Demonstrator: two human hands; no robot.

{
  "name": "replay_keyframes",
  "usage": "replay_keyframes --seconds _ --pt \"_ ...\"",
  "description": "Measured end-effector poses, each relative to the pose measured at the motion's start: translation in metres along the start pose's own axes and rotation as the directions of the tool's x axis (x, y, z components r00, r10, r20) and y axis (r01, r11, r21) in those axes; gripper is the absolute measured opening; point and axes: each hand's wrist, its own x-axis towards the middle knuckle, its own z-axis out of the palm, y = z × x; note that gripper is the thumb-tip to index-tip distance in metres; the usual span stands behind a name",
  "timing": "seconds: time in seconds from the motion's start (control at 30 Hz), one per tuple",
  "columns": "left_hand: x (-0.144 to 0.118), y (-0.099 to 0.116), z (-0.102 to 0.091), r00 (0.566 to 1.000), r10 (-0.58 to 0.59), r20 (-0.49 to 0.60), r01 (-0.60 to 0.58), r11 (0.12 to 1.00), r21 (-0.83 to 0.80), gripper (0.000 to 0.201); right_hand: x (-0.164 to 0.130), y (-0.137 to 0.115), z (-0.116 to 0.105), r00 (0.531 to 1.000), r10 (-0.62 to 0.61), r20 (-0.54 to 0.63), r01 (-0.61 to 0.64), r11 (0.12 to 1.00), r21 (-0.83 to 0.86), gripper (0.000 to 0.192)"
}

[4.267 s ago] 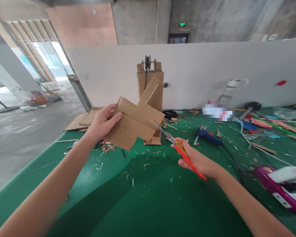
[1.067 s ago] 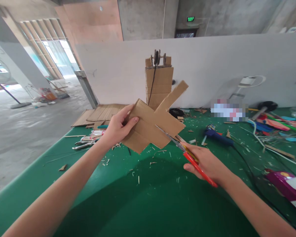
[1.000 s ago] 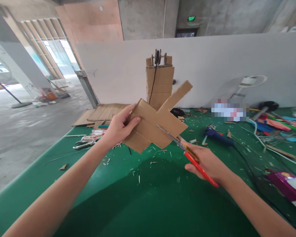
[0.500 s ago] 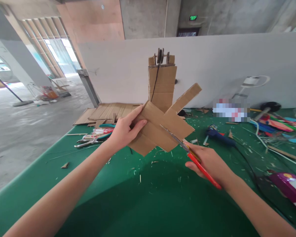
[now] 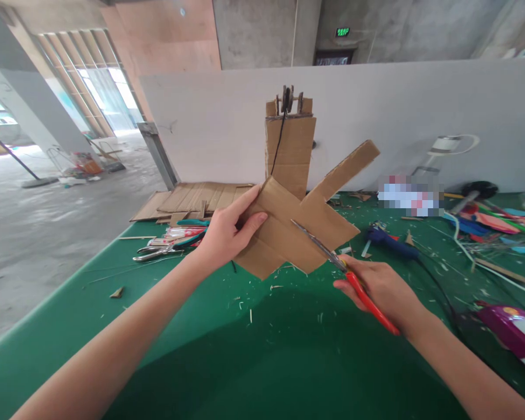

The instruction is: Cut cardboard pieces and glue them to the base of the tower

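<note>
My left hand (image 5: 236, 224) grips the left edge of a brown cardboard piece (image 5: 319, 224), thumb on the near face. A narrow strip juts from the piece's upper right side. In my right hand (image 5: 376, 286) is a pair of scissors (image 5: 367, 300) with red handles, its blades lying across the cardboard and pointing up and left. Whether the blades are apart is hard to make out. Behind the piece stands an upright cardboard tower (image 5: 292, 146) with a small wheel on an axle at its top; a black cord (image 5: 279, 143) runs down from it.
Flat cardboard sheets (image 5: 205, 197) lie at the back left, with pliers (image 5: 157, 251) before them. To the right are a blue glue gun (image 5: 391, 242) with its cord, a purple device (image 5: 510, 326) and mixed scraps. A white panel (image 5: 210, 125) borders the green table (image 5: 254, 361) behind.
The cardboard piece, both hands and the scissors have shifted slightly to the right. The strip now reaches farther up and right. Both hands keep their hold.
</note>
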Motion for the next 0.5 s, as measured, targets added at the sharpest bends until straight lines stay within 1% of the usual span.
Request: replay_keyframes --seconds 0.1,0.27,0.37,0.5 --pt "0.0032 0.0034 -0.0051 1.000 -0.019 0.007 0.019 1.000 -0.008 0.047 -0.0008 -0.0011 0.0021 0.999 -0.022 -0.041 0.020 0.999 -0.034 0.035" --pt "0.0065 0.0034 -0.0103 1.000 -0.005 0.025 0.006 1.000 -0.017 0.046 0.0013 -0.0050 0.0018 0.995 -0.059 -0.081 0.054 0.996 -0.066 0.033" --pt "0.0074 0.0012 -0.0101 0.998 -0.014 0.065 0.019 0.997 -0.069 0.045 0.0024 -0.0061 0.0014 0.998 -0.030 -0.047 0.029 0.999 -0.022 0.034" --pt "0.0088 -0.0023 -0.0077 0.995 -0.037 0.090 0.050 0.987 -0.151 0.040 0.0014 -0.0030 0.0039 0.996 0.066 0.063 -0.070 0.996 0.055 0.036"
